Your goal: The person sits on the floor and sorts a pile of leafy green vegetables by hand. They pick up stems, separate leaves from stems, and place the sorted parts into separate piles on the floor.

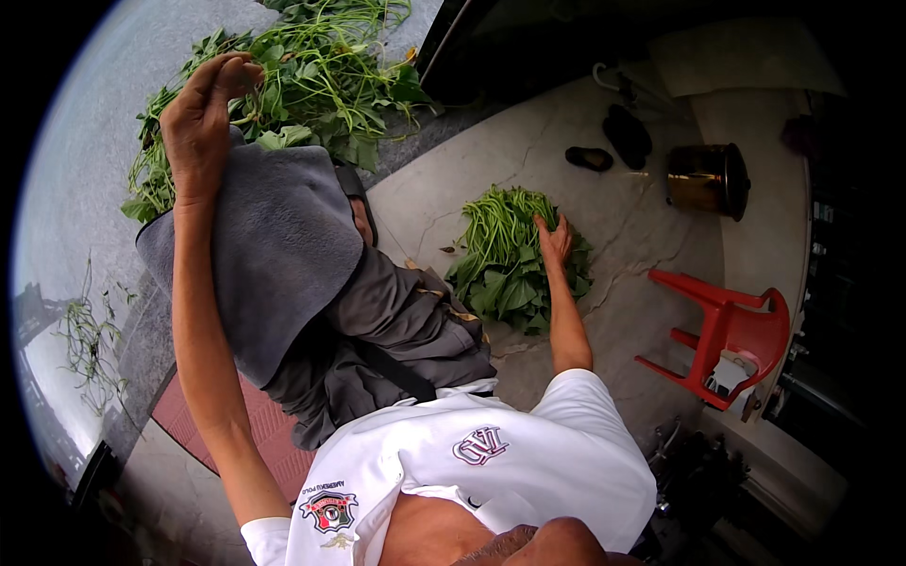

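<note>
My left hand (205,120) is raised with its fingers curled in, over the near edge of a loose pile of leafy green vines (318,78) on a grey stone surface. Whether a stem lies between those fingers, I cannot tell. Lower right, my right hand (557,242) touches the right side of a gathered bundle of long-stemmed leafy greens (504,247) on the floor. Its thumb and fingers are apart. In this bundle the pale stems lie towards the far end, the broad leaves nearer me. A grey cloth (283,233) covers my left leg.
Right of the bundle stand a red plastic chair (715,339) and a shiny gold-coloured metal pot (706,180). Dark shoes (626,138) lie on the marble-patterned floor (425,191). Scattered vine scraps (92,347) lie at left. A reddish mat (241,424) is under me.
</note>
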